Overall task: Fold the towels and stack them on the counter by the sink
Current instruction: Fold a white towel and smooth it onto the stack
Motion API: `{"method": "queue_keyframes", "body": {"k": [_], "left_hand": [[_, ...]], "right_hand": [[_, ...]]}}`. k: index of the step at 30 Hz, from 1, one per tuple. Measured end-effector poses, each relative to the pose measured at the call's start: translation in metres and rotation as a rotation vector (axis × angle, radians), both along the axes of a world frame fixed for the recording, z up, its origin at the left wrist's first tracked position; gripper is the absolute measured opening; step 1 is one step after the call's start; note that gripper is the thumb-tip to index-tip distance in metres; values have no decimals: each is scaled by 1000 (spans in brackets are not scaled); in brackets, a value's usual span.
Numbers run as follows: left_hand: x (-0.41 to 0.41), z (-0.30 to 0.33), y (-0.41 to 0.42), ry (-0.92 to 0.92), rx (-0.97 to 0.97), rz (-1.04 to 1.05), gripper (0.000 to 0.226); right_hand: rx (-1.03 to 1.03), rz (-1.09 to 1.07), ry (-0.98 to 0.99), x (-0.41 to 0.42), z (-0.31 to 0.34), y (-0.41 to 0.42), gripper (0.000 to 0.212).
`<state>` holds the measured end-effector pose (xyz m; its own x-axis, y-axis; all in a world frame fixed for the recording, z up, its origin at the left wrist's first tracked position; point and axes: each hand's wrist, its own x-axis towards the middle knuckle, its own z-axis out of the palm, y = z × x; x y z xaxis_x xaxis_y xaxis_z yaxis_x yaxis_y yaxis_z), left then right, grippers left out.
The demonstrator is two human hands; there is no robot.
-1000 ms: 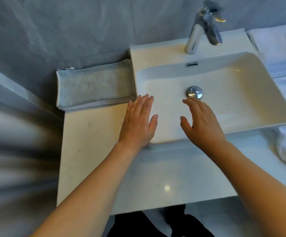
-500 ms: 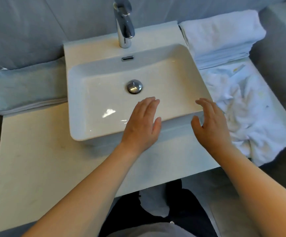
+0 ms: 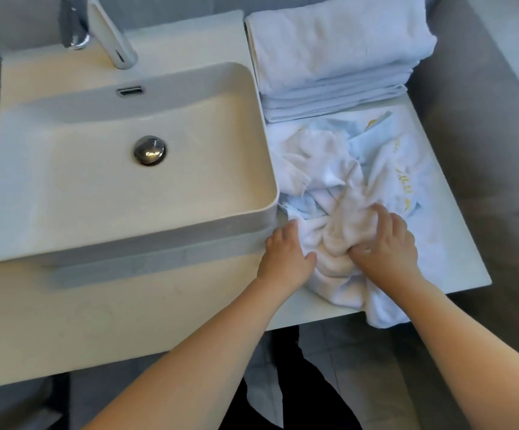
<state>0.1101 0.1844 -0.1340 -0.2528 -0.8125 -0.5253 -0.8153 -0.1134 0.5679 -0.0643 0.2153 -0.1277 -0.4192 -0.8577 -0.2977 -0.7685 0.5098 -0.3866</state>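
A crumpled heap of white towels (image 3: 345, 169) with yellow embroidery lies on the counter (image 3: 121, 311) right of the white sink (image 3: 127, 212). Behind the heap sits a stack of folded white towels (image 3: 335, 54). My left hand (image 3: 286, 252) grips the heap's near left part, fingers curled into the cloth. My right hand (image 3: 385, 246) grips a bunched fold of the same heap, thumb and fingers dug in. Part of one towel hangs over the counter's front edge.
A chrome faucet (image 3: 103, 29) stands behind the basin, with a chrome drain plug (image 3: 149, 149) in its middle. A grey wall rises close on the right. Bare counter lies in front of the sink and to its left.
The view has swung right from the sink to the towel heap. Both hands moved right off the basin's front and now grip the crumpled towels.
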Motion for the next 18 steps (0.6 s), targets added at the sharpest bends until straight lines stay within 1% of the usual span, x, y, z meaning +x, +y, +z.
{"method": "queue_keyframes", "body": {"k": [2,4,5,7,8,10,11,12,14,15,16,18], "left_hand": [[-13,-9,-4,10,34,140,48],[-21,-9,-8,96,129,280,31],[-23,-6,-10,144,140,342,22],[-24,4,-15,166,70,389,5],[-24,9,-15,126,11,357,3],[-24,13,-12,8,-180,225,6],[-26,14,-12,-14,-299,160,13],[-31,16,-13,2,-408,102,23],[-48,18,-27,3,-584,9,44],[-57,17,-39,-56,-638,-35,52],[-66,18,-52,-145,-643,-77,57],[-78,17,-79,-354,-543,-167,60]], "right_hand": [[-34,-53,-30,-9,-3,-7,91],[-15,-72,-106,-21,-4,-9,86],[-1,-52,-129,-27,-3,-9,82],[-13,-43,-150,-40,-2,-12,76],[-38,-58,-161,-45,0,-14,74],[-98,-78,-176,-49,3,-17,68],[-127,-86,-190,-50,5,-20,66],[-150,-87,-200,-51,6,-23,67],[-139,-52,-176,-51,9,-30,75],[-109,-14,-147,-52,9,-34,80],[-70,24,-114,-53,7,-37,83],[-6,68,-69,-56,2,-40,84]]}}
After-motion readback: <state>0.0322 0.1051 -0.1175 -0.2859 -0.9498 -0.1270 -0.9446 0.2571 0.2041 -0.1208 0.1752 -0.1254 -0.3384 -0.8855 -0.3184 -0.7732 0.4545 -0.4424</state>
